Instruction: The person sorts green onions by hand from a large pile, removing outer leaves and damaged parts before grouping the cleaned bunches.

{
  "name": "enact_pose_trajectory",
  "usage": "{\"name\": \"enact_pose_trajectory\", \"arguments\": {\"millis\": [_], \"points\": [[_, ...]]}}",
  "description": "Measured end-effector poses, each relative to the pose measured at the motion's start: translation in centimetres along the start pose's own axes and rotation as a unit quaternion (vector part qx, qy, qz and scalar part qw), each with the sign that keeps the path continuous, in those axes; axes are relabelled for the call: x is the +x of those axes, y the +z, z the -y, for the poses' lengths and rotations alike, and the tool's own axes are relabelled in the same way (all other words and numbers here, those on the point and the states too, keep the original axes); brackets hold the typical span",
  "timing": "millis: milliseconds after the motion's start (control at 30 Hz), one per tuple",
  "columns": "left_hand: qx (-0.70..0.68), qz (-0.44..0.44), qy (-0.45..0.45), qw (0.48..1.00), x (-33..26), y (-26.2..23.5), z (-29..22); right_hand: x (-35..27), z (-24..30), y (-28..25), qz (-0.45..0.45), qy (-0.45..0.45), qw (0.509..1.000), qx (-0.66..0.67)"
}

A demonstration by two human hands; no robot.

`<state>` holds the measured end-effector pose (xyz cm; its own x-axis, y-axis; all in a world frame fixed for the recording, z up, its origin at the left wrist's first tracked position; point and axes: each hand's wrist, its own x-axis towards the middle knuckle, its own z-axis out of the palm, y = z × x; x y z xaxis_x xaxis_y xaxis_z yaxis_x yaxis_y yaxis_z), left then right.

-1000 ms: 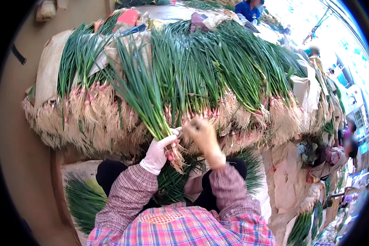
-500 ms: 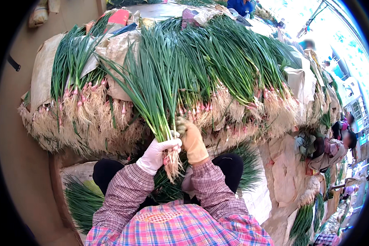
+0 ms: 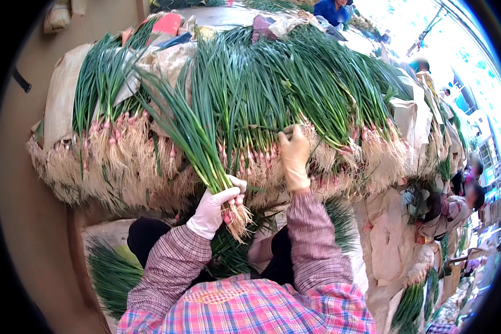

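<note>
My left hand [image 3: 212,207], in a white glove, is closed round the lower stalks of a bunch of green garlic [image 3: 199,146]. The pink bulbs and pale roots stick out below the fingers, and the long leaves slant up and to the left. My right hand [image 3: 294,155], in a yellowish glove, is at the front of a big heap of green garlic [image 3: 249,83], among the lower stalks just above the bulbs. Its fingers are curled in; what they hold, if anything, is hidden.
Cream sacking [image 3: 67,100] lies under and between the heaped garlic. Loose greens [image 3: 112,278] lie low on the left, and more lie between my knees. At the right a person [image 3: 448,211] sits near other bundles; another in blue [image 3: 333,12] is at the far side.
My right hand has left the bunch and moved right and up to the heap. The left hand keeps its hold on the bunch, whose leaves now lean further left.
</note>
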<state>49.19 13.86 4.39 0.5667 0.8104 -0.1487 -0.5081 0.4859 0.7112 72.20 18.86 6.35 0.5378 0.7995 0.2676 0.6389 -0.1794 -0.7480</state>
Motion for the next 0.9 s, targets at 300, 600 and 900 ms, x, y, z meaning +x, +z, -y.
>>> {"name": "enact_pose_trajectory", "arguments": {"millis": [300,600,900], "points": [[0.022,-0.052,-0.017,0.998,0.7,2.2,0.1,-8.8,2.1,4.1,0.149,0.266,0.772,0.558],[-0.095,-0.061,0.045,0.993,-0.2,1.0,-1.1,-5.0,-1.8,1.0,-0.070,-0.079,0.993,-0.061],[0.020,-0.030,-0.025,0.999,0.5,0.5,0.7,-8.1,2.2,-1.7,0.114,0.154,0.952,0.239]]}}
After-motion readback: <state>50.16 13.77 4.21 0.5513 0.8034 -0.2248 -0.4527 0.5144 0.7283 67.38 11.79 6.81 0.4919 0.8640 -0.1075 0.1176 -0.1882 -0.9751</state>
